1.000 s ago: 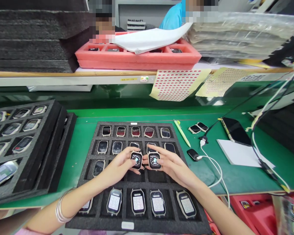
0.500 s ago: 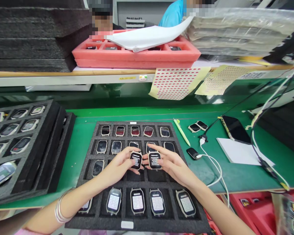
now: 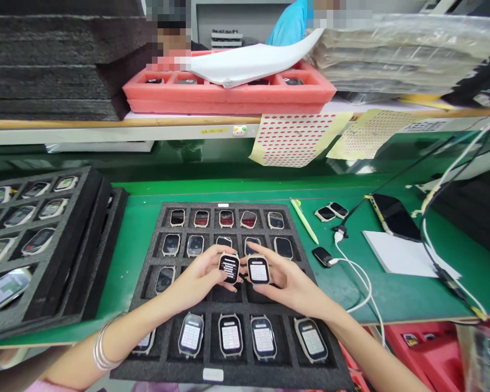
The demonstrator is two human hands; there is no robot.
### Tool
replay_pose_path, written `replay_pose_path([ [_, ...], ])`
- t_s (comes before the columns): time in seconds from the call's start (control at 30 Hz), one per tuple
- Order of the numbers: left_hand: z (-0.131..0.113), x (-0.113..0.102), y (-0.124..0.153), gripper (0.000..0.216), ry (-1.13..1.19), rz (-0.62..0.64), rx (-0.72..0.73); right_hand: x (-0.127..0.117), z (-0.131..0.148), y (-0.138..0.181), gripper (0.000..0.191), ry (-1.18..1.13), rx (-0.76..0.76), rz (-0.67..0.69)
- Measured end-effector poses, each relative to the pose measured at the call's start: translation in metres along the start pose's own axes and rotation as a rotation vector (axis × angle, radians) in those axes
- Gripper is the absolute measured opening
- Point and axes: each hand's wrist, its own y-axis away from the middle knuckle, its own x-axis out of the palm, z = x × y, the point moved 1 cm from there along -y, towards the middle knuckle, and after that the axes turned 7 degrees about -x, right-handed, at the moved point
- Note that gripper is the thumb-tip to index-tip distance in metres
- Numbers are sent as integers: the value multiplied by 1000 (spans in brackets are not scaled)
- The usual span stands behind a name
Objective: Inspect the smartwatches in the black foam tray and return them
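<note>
My left hand grips a smartwatch case without a strap, its dark screen lit with lines of white text. Close beside it, my right hand holds a second smartwatch case, whose screen shows a white table. Both are held over a black foam tray with square pockets. Watch cases with dark screens sit in its upper rows. In the front row several watch cases, such as one watch case, show white lists. My hands and forearms hide part of the middle rows.
At left, more black foam trays hold watches. Right of my tray lie a green pen, two small watch cases, a black charging puck with white cable, a phone and white paper. A red foam tray rests on the shelf.
The right watch's screen has switched from white text lines to a white table. My right thumb has moved off that screen to its lower edge. The left watch keeps its text.
</note>
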Motion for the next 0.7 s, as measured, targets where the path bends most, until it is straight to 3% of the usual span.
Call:
replay_pose_path([
  [0.17, -2, 1, 0, 29, 7, 22, 8, -2, 12, 8, 53, 764, -112, 111],
  [0.3, -1, 2, -1, 27, -10, 14, -8, -11, 23, 13, 60, 1041, -167, 145],
  [0.37, 0, 3, -1, 27, -7, 10, -22, -24, 23, 14, 51, 1135, -174, 51],
  [0.43, 1, 2, -1, 27, -4, 6, -30, -40, 18, 13, 33, 1255, -158, -127],
  [0.5, 1, 2, -1, 28, -5, 1, -31, -54, 10, 12, 31, 1385, -119, -273],
  [0.6, 0, 2, -2, 29, -6, 0, -30, -62, -2, 10, 36, 1501, -79, -330],
  [0.7, -1, 3, -2, 30, -10, -4, -28, -58, -8, 8, 35, 1467, -64, -320],
])
